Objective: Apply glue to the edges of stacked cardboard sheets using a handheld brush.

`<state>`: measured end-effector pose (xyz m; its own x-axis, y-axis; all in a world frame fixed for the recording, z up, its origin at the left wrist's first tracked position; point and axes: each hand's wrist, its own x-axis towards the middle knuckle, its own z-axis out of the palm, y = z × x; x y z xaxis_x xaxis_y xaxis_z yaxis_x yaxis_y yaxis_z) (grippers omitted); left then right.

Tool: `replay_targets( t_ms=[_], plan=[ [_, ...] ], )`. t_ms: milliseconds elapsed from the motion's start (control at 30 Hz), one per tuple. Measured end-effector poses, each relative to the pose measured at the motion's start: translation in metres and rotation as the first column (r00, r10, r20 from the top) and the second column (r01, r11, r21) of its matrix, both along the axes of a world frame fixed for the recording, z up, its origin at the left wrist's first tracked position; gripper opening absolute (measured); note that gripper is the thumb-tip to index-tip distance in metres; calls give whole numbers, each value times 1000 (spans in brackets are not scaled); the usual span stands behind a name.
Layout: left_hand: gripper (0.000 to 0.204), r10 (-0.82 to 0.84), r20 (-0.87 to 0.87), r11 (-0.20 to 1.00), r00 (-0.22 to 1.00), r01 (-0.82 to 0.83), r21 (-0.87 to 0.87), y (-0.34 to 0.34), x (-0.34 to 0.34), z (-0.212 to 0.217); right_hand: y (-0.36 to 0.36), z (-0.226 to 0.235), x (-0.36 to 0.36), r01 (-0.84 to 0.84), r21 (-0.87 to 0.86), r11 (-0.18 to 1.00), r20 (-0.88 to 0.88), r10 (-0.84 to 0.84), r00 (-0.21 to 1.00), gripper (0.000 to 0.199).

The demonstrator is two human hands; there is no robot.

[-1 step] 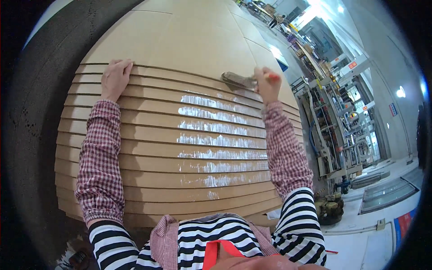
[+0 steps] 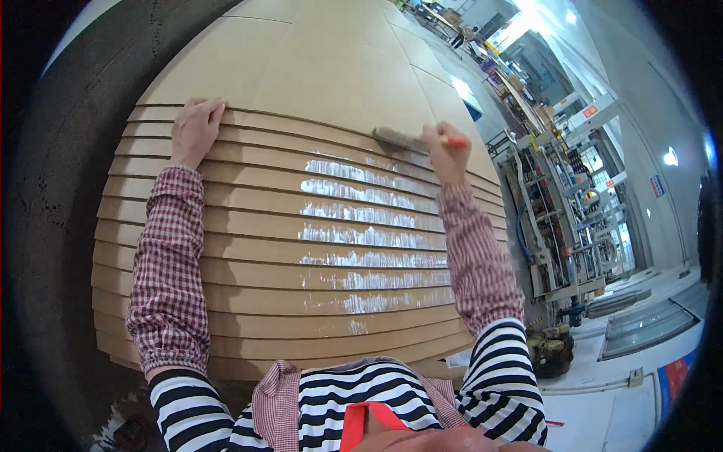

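A fanned stack of brown cardboard sheets (image 2: 248, 248) lies in front of me, each edge stepped back from the one below. White glue streaks (image 2: 369, 237) run along the right half of several edges. My left hand (image 2: 194, 132) lies flat on the top steps at the far left, fingers together and pressing down. My right hand (image 2: 444, 151) grips a flat brush (image 2: 398, 138) with a red handle. Its bristles rest on the uppermost stepped edge, just above the highest glue streak. Both forearms wear red checked sleeves.
A large plain cardboard sheet (image 2: 301, 68) stretches away beyond the stack. A dark grey surface (image 2: 68, 188) borders the stack on the left. Metal racks and machinery (image 2: 557, 203) stand at the right, with pale floor (image 2: 648, 324) beyond them.
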<state>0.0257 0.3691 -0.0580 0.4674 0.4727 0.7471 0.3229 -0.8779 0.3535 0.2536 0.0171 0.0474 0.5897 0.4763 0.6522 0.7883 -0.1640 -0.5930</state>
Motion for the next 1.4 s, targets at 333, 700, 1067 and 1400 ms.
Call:
replay_targets(
  t_ms=[333, 700, 1067, 1400],
  plan=[
    [16, -18, 35, 1000, 999, 18, 15, 5, 4, -3, 52, 10, -31, -41, 91, 995, -241, 61, 969, 30],
    [15, 21, 60, 995, 998, -16, -95, 5, 9, -9, 80, 23, -69, -142, 109, 984, -217, 163, 962, 28],
    [15, 12, 41, 992, 999, -7, -127, 7, 2, -8, 81, 16, -96, -191, -14, 982, -200, 184, 962, 24],
    [15, 112, 81, 977, 990, -94, -193, 6, -6, -6, 105, 5, -122, -290, -166, 942, -122, 272, 954, 30]
  ],
)
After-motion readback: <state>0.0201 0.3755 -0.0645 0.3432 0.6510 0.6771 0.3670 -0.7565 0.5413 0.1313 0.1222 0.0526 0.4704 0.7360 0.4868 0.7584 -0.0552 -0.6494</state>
